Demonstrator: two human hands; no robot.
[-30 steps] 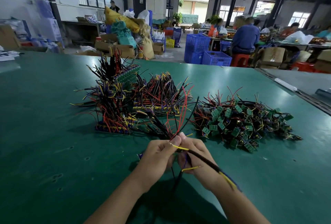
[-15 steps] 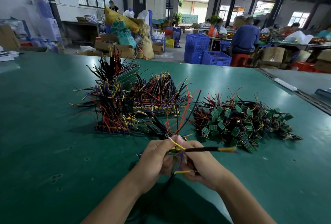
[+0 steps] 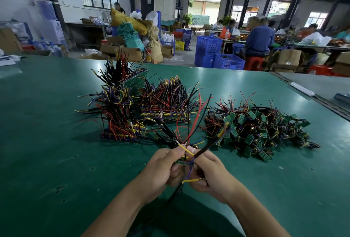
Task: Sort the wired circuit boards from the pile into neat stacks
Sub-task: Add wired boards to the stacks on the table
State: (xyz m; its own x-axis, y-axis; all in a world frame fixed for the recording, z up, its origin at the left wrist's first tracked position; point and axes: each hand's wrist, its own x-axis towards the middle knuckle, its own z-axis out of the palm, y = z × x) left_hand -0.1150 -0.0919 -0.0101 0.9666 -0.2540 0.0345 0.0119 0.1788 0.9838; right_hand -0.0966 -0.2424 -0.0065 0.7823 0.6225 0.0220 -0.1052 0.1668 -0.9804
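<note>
Wired circuit board [image 3: 181, 161], small and green, is held at 6 o'clock in the view, just above the near part of the table and pinched between both hands. The left hand [image 3: 162, 170] comes in from 7 o'clock on a bare forearm, back of the hand upward, fingers curled and the thumb pressing the board's left edge. The right hand [image 3: 208, 172] comes in from 5 o'clock, its fingers curled too, gripping the board's right edge and some of its leads. The 2 hands touch at the fingertips.

From the board, red wires [image 3: 196, 117] fan up toward 12 o'clock, a thick black lead [image 3: 206, 146] with a yellow tip slants toward 1 o'clock, and another black lead hangs toward 7 o'clock.

A loose pile [image 3: 259, 128] of small green boards with tangled wires lies at 2 o'clock from the hands, near them. At 11 o'clock stand 2 stacks [image 3: 121, 117] of sorted boards, wires bristling upward, with a third group [image 3: 168, 104] just beside them at 12 o'clock.

All of it rests on a wide green table [image 3: 47, 142], scuffed and dotted with small holes. Beyond its far edge is a workshop: blue crates [image 3: 208, 51] at 12 o'clock, sacks [image 3: 130, 26] and cardboard boxes at 11 o'clock, and a seated person in blue [image 3: 259, 39] at 1 o'clock on a red stool [image 3: 253, 63].
</note>
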